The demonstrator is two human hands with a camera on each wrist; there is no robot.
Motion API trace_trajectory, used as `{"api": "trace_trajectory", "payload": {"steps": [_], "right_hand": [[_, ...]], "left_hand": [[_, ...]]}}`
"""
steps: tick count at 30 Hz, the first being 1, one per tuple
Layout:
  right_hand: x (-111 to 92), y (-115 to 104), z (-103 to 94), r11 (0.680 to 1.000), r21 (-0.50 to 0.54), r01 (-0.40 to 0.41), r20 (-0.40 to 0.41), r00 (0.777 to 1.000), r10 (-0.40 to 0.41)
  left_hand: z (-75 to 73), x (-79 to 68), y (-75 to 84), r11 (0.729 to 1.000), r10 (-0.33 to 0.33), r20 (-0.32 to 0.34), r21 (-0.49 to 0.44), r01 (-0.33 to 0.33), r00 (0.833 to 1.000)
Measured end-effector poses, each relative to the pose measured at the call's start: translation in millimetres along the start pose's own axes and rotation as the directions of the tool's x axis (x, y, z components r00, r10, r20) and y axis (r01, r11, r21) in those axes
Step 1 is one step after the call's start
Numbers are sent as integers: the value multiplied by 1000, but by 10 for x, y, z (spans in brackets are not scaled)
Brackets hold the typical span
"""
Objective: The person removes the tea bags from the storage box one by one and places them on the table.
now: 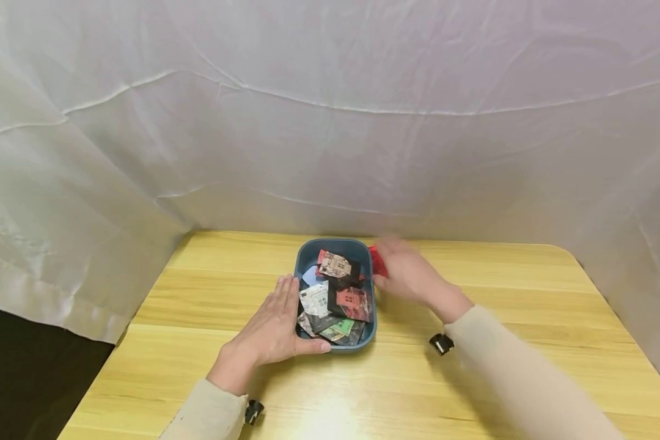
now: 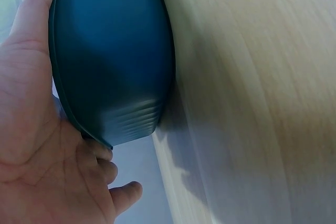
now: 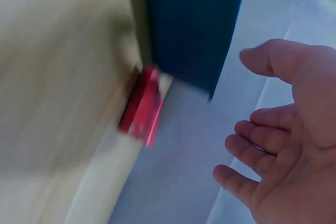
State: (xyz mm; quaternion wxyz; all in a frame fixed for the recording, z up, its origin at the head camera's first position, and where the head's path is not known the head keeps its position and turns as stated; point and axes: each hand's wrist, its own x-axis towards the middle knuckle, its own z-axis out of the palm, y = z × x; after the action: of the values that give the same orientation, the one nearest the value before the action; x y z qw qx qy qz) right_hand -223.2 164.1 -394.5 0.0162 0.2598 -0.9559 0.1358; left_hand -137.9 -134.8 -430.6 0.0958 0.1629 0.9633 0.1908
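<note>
A dark blue rectangular bin (image 1: 341,245) stands on the table and holds several small flat packets, among them a red-and-black packet (image 1: 353,301) and a white-labelled packet (image 1: 316,299). My left hand (image 1: 268,324) rests against the bin's left side and near corner, fingers straight and thumb along the near rim. Just right of the bin, my right hand (image 1: 409,272) is blurred in the head view. Beside the bin's outer wall, a shiny red packet (image 3: 142,111) lies on the table; the right wrist view shows the loosely bent fingers apart from it.
The wooden table (image 1: 198,305) reaches back to a pale hanging cloth (image 1: 308,153). Within the bin, a pale blue piece (image 1: 310,275) shows near the left wall. Small black clips hang at both sleeve cuffs.
</note>
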Motion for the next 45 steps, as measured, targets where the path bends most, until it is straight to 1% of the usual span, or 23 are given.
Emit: {"api": "trace_trajectory", "payload": {"steps": [4,9,11,13,18,21,23,29,32,34,36,37,39,41,43,45], "right_hand": [[-105,-255,98,994,-49,102,-28,994,-103],[-219,-549,239,974,-122,192,-17,981,-195],[-236,-653,295,968,-141,208,-10,977,-211],[-235,-748,346,969,-142,200,9,980,-201],[-180,-929,451,993,-60,99,83,992,-94],[-148,-993,496,998,6,65,120,991,-66],[-135,-1016,518,997,49,64,141,988,-70],[-123,-992,548,981,156,118,156,978,-142],[-127,-959,541,968,196,156,147,971,-187],[-136,-951,524,966,194,174,121,973,-199],[-140,-958,498,974,164,159,60,984,-170],[-138,-970,476,981,139,136,19,990,-140],[-129,-995,433,997,56,58,-70,996,-54],[-111,-1025,393,999,-18,-38,-138,990,35],[-87,-1058,361,988,-89,-124,-162,981,109],[-69,-1085,348,972,-146,-184,-146,976,162]], "left_hand": [[-6,12,-11,1000,1,3,5,-1,1000],[-1,19,-25,1000,-1,8,7,1,1000],[-5,16,-30,1000,-3,11,3,3,1000],[-16,14,-36,1000,-4,16,7,4,1000],[-25,27,-57,1000,9,8,0,-9,1000],[-21,39,-65,1000,11,12,-1,-11,1000],[-21,41,-63,1000,15,9,-4,-15,1000],[-31,58,-61,1000,9,18,0,-9,1000],[-33,66,-57,1000,4,22,-1,-4,1000],[-32,68,-54,1000,9,20,-3,-9,1000],[-32,68,-51,1000,9,20,0,-9,1000],[-33,67,-50,1000,10,19,3,-10,1000],[-33,67,-48,1000,11,19,6,-11,1000],[-33,69,-46,1000,9,20,11,-10,1000],[-31,69,-49,1000,11,16,7,-11,1000],[-31,66,-53,1000,13,12,3,-13,1000]]}}
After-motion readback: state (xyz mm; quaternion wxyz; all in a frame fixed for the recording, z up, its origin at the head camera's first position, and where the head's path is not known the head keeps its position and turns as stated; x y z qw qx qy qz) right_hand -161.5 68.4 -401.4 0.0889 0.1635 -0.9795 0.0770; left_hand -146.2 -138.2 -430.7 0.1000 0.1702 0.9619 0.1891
